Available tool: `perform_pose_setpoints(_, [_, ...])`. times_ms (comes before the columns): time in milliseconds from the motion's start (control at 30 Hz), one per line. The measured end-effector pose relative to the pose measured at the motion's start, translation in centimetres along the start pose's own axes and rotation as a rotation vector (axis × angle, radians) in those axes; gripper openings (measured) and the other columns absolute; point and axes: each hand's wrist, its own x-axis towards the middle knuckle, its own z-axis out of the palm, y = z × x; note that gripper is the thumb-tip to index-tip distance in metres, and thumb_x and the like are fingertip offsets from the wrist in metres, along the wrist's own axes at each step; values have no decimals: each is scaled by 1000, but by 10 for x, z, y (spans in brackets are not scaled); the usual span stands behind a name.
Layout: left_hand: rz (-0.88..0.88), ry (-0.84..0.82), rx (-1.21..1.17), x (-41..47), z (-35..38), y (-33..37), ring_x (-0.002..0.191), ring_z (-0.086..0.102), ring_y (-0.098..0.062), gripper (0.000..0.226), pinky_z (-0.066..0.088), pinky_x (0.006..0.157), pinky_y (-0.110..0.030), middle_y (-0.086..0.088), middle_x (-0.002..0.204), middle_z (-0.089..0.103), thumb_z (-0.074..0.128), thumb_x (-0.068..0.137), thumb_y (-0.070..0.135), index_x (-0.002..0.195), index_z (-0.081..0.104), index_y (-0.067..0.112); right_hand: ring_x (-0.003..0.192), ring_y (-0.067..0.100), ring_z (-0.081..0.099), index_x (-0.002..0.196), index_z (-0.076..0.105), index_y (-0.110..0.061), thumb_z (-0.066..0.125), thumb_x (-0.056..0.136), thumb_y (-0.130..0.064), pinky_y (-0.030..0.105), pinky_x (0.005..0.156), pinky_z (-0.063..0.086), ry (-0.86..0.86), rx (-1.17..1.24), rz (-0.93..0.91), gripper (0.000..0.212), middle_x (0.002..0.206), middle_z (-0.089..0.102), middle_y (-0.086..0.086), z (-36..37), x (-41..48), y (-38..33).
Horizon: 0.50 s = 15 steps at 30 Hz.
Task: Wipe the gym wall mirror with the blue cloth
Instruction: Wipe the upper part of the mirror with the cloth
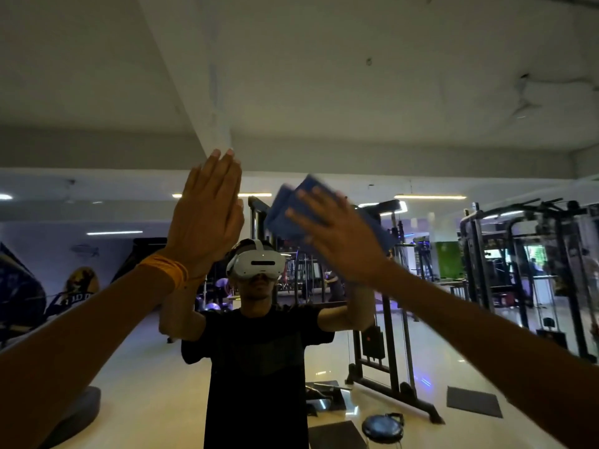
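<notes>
— Where's the cloth?
— The blue cloth [291,205] is just right of centre, pressed flat to the wall mirror [113,254] under the right hand [340,241]. The fingers are straight and spread, not curled round it.
— And the other?
— The left hand [207,218], left of centre, is flat and holds nothing. It seems to brace on the glass.
— Advice for wiping?
— Even palm pressure and overlapping passes, I'd say, and go over wherever that bracing hand smudges.
— Buckets, bottles?
— None in view.

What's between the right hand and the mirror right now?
In the head view, the blue cloth lies between the right hand and the mirror, pressed under straight fingers.
</notes>
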Motion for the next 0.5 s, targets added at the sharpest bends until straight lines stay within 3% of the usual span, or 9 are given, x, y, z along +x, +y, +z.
perform_pose_setpoints(33, [9, -12, 11, 2, 3, -1, 157, 15, -34, 63, 13, 128, -52, -18, 168, 21, 31, 104, 31, 160, 26, 2, 150, 36, 28, 151, 47, -17, 41, 103, -31, 57, 125, 18, 33, 9, 164, 50, 160, 41, 16, -7, 10, 27])
perform_pose_setpoints(100, [9, -31, 33, 4, 8, -4, 158, 14, -32, 65, 11, 129, -51, -16, 169, 19, 28, 104, 33, 161, 24, 3, 151, 40, 29, 154, 43, -15, 30, 107, -44, 64, 120, 26, 118, 27, 542, 57, 161, 38, 18, -20, 25, 79])
perform_pose_setpoints(167, [-7, -38, 34, 6, 11, -4, 158, 13, -31, 65, 10, 129, -49, -15, 170, 18, 27, 104, 33, 161, 23, 4, 151, 42, 28, 157, 38, -16, 19, 107, -57, 66, 117, 26, 187, 24, 703, 67, 162, 35, 19, -13, 22, 83])
perform_pose_setpoints(300, [-15, -45, 26, 6, 10, -3, 159, 9, -28, 65, 1, 130, -39, -15, 170, 16, 26, 105, 36, 162, 21, 4, 156, 33, 18, 159, 34, -21, 25, 108, -55, 53, 126, 10, 54, 81, 450, 62, 168, 24, 11, 8, -10, 6])
perform_pose_setpoints(400, [-27, -21, -3, 7, 8, 6, 158, 11, -30, 65, 2, 129, -39, -16, 169, 19, 29, 104, 34, 161, 24, 3, 152, 35, 23, 160, 29, -25, 26, 111, -49, 56, 124, 16, 43, 24, 182, 55, 164, 31, 16, -2, -11, 43])
perform_pose_setpoints(433, [-22, -15, -10, 7, 7, 10, 158, 12, -31, 64, 4, 129, -42, -17, 169, 20, 32, 104, 32, 161, 25, 2, 152, 36, 22, 161, 26, -26, 32, 112, -43, 58, 123, 18, 60, 18, 221, 52, 164, 30, 16, -8, -6, 65])
perform_pose_setpoints(500, [-6, -12, -15, 9, 7, 17, 158, 13, -31, 63, 8, 129, -47, -16, 169, 19, 34, 104, 31, 160, 25, 2, 154, 37, 21, 159, 33, -21, 42, 110, -29, 61, 123, 19, 66, 49, 483, 51, 166, 28, 16, -27, 6, 99])
